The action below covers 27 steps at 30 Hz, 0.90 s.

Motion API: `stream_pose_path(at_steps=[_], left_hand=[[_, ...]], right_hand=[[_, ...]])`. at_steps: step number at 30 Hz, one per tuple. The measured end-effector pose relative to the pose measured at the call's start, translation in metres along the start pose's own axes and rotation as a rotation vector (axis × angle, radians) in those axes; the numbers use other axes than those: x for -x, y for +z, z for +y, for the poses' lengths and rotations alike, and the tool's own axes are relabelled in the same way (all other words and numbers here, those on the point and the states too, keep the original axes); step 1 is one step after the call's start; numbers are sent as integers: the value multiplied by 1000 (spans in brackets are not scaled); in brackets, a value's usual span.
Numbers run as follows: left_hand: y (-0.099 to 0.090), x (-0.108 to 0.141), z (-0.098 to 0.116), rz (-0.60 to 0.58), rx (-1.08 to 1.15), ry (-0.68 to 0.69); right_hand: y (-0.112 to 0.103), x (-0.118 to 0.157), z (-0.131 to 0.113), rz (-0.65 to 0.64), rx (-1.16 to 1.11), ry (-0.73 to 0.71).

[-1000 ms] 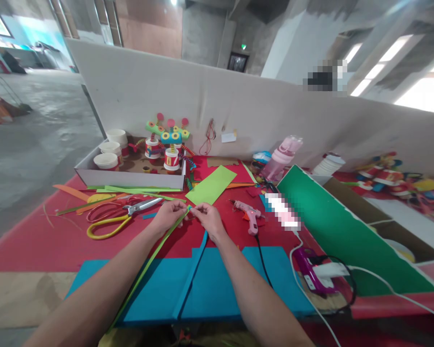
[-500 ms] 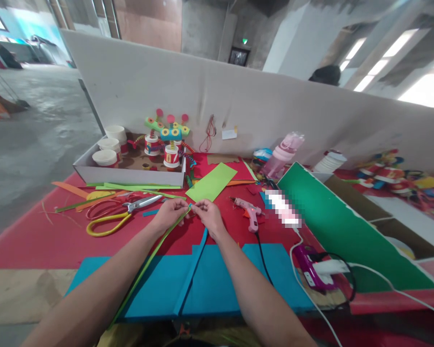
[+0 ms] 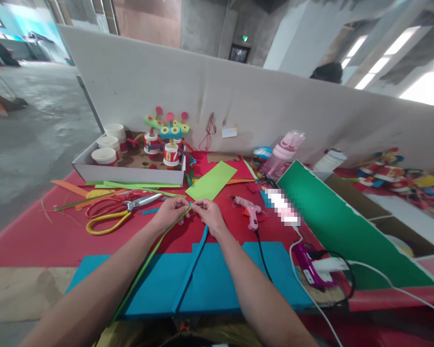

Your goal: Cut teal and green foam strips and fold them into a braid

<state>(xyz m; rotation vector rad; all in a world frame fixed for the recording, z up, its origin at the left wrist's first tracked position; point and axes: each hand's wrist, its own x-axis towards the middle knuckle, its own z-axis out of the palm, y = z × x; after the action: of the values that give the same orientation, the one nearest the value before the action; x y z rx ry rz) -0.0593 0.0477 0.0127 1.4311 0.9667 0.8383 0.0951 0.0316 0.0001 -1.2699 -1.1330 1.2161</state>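
Note:
Above the red tabletop, my left hand (image 3: 172,212) and my right hand (image 3: 207,214) meet fingertip to fingertip. My left fingers pinch a long green paper strip (image 3: 148,262), which trails down along my left forearm. Between my right fingers is the end of a blue paper strip (image 3: 192,274), hanging toward the table's front edge. The two strip ends come together at my fingertips; how they are joined is too small to tell. Just beyond my hands lies a green paper sheet (image 3: 212,180). Blue sheets (image 3: 148,284) lie under my forearms.
Yellow-handled scissors (image 3: 110,224) and red-handled scissors lie at left. A pink glue gun (image 3: 251,212) with a black cord rests right of my hands. Paper-cup figures stand in a white box (image 3: 130,176). A purple power strip (image 3: 313,270) and green board (image 3: 347,241) are at right.
My hands keep nearly the same pose, with both strips still pinched. The view has shifted very slightly; nothing else visibly moves.

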Motion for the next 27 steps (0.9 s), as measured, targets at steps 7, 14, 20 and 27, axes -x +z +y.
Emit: stream_pose_path(at_steps=[7, 14, 20, 27], left_hand=[[0, 2, 5, -18, 2, -15], [-3, 7, 14, -21, -74, 20], [-6, 4, 11, -9, -210, 43], [-24, 1, 18, 165, -96, 120]], right_hand=[[-2, 4, -6, -40, -40, 15], [-3, 7, -13, -127, -57, 40], [-4, 8, -13, -195, -9, 50], [-19, 12, -28, -315, -106, 132]])
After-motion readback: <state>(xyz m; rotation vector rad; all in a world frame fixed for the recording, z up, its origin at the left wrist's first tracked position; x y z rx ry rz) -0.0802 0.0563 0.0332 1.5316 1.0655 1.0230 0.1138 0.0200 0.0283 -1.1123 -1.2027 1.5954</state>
